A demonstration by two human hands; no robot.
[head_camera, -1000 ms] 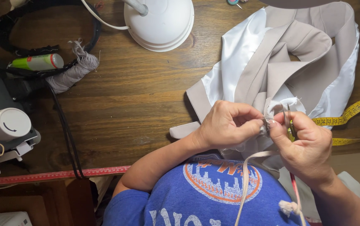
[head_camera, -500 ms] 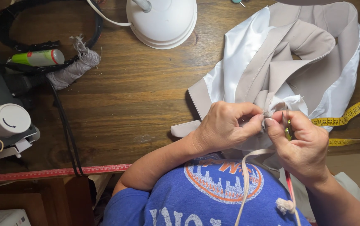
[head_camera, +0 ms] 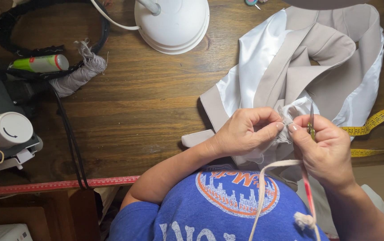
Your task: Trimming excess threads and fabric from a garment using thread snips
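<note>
Barely anything's shifted since half a second ago. My left hand (head_camera: pixel 241 134) still pinches the frayed white fabric edge (head_camera: pixel 285 122), my right hand (head_camera: pixel 323 149) grips small scissors (head_camera: pixel 310 122), both near the counter (head_camera: pixel 138 102) front edge, right side.

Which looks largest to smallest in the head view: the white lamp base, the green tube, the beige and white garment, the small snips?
1. Beige and white garment
2. White lamp base
3. Green tube
4. Small snips, mostly hidden in the right hand, so unsure.
</note>
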